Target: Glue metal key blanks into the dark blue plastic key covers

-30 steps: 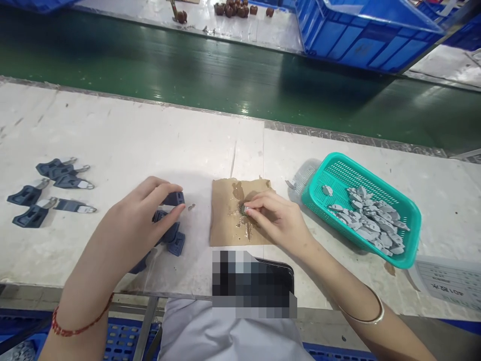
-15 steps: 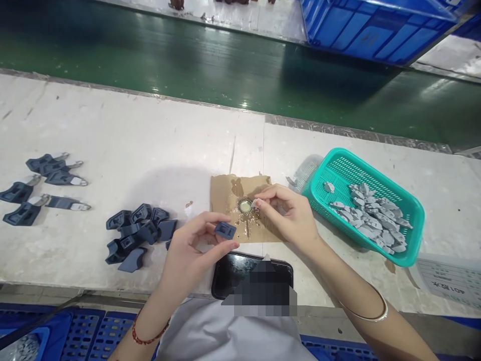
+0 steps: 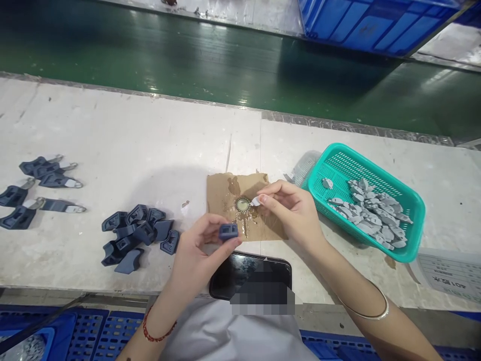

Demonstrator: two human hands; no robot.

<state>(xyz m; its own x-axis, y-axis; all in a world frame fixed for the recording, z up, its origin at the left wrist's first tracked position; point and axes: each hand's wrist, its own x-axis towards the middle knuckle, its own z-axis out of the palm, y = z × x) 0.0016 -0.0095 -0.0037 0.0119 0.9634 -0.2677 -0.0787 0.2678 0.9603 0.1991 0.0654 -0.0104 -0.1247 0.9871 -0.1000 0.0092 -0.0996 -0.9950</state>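
At the far left of the frame, on the pale surface [image 3: 93,125], lies a group of joined parts [image 3: 48,173], dark blue with light grey ends. Left of centre sits a loose pile of dark blue pieces [image 3: 141,233], some turned with their hollows up. Just right of it, below the middle of the frame, my left grip [image 3: 195,250] is closed to a pinch, thumb below and fingers above, on a dark blue block [image 3: 228,231] whose two square openings show; a red bracelet [image 3: 156,332] rings that wrist. Beyond the block, near the centre, a brown sheet [image 3: 218,193] spotted with shiny wet patches carries a small round dish [image 3: 242,204] of pale liquid. Below the sheet lies a black phone [image 3: 240,273]. Right of the dish, my right grip [image 3: 295,210] is pinched nearly shut, with a small light grey piece [image 3: 255,201] between thumb and finger. Its tip is at the dish's rim; I cannot tell whether they touch. Right of that stands a green basket [image 3: 417,220] holding many grey pieces [image 3: 379,215], and at the upper right a blue crate [image 3: 376,30].
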